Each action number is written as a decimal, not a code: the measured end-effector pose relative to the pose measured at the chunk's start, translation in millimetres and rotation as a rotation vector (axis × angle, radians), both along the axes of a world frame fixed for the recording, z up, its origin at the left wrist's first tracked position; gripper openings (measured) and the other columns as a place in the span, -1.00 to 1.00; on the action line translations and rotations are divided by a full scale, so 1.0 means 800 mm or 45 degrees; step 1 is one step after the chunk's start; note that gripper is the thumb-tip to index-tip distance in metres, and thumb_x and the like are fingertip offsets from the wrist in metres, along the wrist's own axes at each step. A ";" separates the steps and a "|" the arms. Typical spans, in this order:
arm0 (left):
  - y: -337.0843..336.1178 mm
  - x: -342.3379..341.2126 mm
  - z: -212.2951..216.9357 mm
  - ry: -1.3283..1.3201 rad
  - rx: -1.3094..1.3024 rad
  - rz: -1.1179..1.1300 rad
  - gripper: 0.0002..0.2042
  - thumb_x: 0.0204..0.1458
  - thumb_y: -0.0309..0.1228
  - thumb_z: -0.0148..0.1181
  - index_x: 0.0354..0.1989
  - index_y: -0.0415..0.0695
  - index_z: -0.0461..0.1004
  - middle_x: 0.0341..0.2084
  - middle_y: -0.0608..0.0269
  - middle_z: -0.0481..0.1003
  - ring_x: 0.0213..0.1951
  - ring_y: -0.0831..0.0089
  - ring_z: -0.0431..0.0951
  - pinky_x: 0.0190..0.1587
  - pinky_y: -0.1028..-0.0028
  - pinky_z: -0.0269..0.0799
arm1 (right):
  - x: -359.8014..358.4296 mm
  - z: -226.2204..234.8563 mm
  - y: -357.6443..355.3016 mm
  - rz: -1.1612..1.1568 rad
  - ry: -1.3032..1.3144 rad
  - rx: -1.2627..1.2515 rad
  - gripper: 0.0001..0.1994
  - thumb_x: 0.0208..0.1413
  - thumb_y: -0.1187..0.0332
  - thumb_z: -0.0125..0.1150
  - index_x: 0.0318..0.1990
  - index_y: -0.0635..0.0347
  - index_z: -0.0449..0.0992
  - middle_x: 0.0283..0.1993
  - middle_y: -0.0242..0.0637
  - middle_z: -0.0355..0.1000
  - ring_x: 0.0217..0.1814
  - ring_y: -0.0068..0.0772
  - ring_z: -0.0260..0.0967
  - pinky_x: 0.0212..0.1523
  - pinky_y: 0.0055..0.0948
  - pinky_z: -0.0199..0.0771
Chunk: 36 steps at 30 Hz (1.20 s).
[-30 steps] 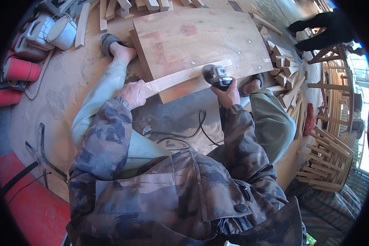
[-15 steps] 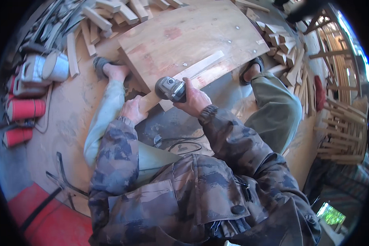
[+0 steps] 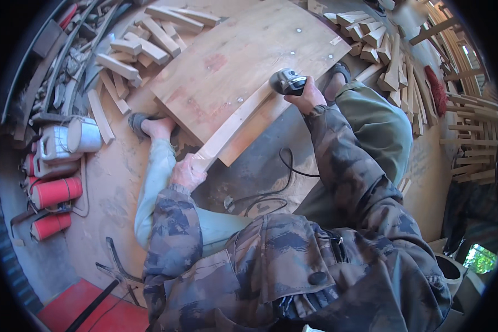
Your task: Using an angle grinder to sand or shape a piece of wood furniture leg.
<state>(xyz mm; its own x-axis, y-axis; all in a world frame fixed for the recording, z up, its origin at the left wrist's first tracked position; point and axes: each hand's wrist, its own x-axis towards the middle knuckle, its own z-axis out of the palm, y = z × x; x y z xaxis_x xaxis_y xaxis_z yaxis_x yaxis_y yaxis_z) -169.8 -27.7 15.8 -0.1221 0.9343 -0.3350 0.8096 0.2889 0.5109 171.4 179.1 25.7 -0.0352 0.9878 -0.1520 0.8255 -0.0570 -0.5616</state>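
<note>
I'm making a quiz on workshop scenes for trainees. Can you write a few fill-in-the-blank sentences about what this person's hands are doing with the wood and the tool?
1. The right hand grips a corded ____ at the far end of the wooden slat.
2. The left hand holds the slat's ____ end.
3. The slat lies on a large ____ board on the floor.
4. Two ____ cylinders lie to the person's left.

Missing words: angle grinder; near; plywood; red
</note>
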 end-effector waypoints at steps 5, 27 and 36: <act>-0.001 0.006 -0.008 0.080 0.024 -0.010 -0.51 -0.35 -0.32 0.43 -0.17 -0.14 0.41 -0.32 -0.07 0.55 -0.21 -0.01 0.56 -0.14 0.18 0.49 | -0.024 -0.012 -0.027 0.102 0.128 -0.087 -0.24 -0.27 0.10 0.47 0.05 0.22 0.17 -0.15 0.11 0.45 -0.05 0.06 0.45 -0.06 -0.13 0.45; 0.000 0.012 0.001 0.145 -0.030 0.013 -0.50 -0.36 -0.30 0.44 -0.19 -0.14 0.40 -0.37 -0.09 0.55 -0.24 -0.04 0.55 -0.19 0.16 0.49 | 0.050 -0.003 0.055 0.014 0.015 -0.053 -0.20 -0.27 0.09 0.46 0.06 0.31 0.15 -0.13 0.15 0.45 -0.04 0.09 0.44 -0.04 -0.17 0.44; -0.007 0.013 0.006 0.164 -0.037 0.043 -0.52 -0.35 -0.31 0.43 -0.18 -0.14 0.42 -0.36 -0.07 0.55 -0.24 -0.03 0.56 -0.17 0.17 0.49 | -0.038 0.018 -0.047 0.577 0.156 -0.160 -0.33 -0.22 0.18 0.43 0.03 0.15 0.18 -0.19 0.09 0.46 -0.08 0.11 0.44 -0.08 -0.11 0.43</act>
